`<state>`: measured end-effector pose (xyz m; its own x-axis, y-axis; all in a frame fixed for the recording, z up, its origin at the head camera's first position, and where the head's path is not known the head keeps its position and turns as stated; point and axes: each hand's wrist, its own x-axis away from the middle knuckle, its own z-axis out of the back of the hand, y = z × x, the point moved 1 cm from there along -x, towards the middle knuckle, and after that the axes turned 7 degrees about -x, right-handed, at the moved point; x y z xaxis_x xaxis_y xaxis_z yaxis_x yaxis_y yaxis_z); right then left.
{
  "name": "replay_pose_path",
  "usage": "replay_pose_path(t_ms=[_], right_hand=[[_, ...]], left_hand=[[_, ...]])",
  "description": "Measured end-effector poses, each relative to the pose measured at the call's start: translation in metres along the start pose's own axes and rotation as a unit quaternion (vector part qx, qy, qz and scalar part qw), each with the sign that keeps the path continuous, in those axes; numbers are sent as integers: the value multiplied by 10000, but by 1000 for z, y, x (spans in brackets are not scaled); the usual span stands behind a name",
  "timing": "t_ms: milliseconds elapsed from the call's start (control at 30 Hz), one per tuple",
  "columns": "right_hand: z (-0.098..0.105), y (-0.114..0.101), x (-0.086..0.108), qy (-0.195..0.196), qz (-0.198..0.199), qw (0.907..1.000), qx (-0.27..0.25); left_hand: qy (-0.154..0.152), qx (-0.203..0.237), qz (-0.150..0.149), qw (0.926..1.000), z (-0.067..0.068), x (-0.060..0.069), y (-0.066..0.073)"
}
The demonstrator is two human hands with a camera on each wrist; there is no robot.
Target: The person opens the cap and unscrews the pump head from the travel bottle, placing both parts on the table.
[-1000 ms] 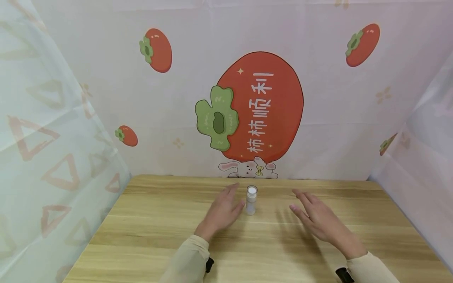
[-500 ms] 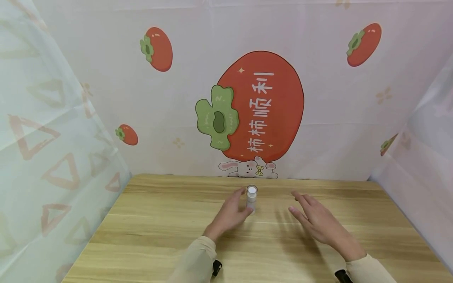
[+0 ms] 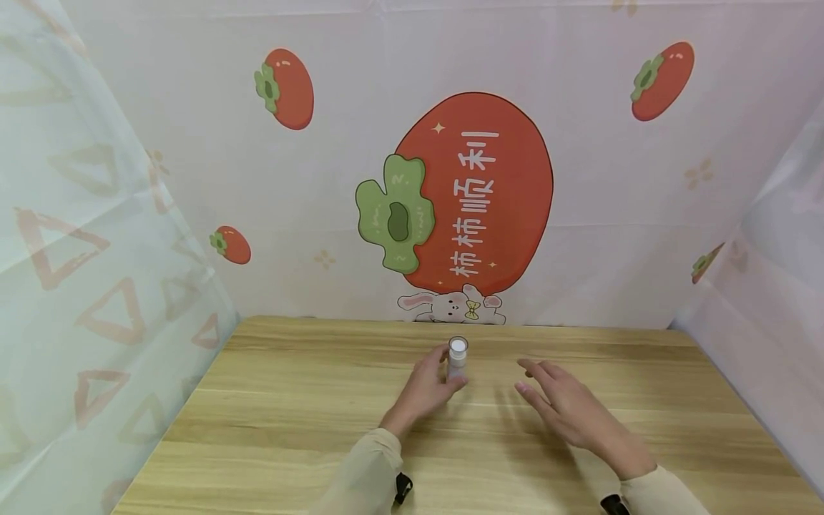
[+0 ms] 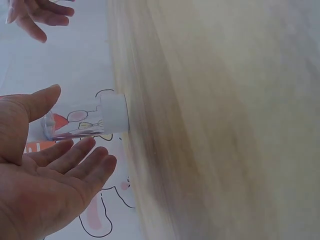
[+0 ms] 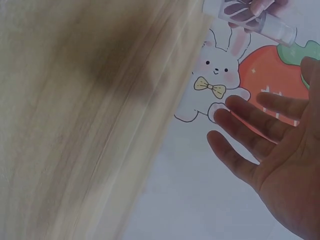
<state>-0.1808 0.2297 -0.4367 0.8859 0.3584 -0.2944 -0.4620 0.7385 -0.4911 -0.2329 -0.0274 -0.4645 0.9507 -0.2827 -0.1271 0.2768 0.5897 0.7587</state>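
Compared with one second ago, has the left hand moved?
Yes: in the head view, the left hand has moved rightward, judged against the printed rabbit, toward the bottle.

Behind the wooden table is a white sheet, printed with a large red fruit bearing pale lettering. Just below it is a printed rabbit with a yellow bow. Reddish triangles mark the left wall.

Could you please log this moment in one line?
left hand: partly around transparent, white-ended cylindrical bottle, contact unclear | right hand: apart, holding nothing | bottle: standing on wood-grain table
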Motion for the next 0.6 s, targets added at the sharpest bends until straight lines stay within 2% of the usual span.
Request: replay_pose_path(t_ms=[200, 467, 600], right_hand=[[-4, -2, 0, -72, -107, 9999, -57], [-6, -4, 0, -113, -164, 9997, -126], [-6, -4, -1, -136, -176, 9996, -158]], left_hand=[[62, 76, 117, 9999, -5, -2, 0], [201, 129, 10, 9997, -7, -4, 0], [217, 134, 67, 9997, -6, -4, 3]])
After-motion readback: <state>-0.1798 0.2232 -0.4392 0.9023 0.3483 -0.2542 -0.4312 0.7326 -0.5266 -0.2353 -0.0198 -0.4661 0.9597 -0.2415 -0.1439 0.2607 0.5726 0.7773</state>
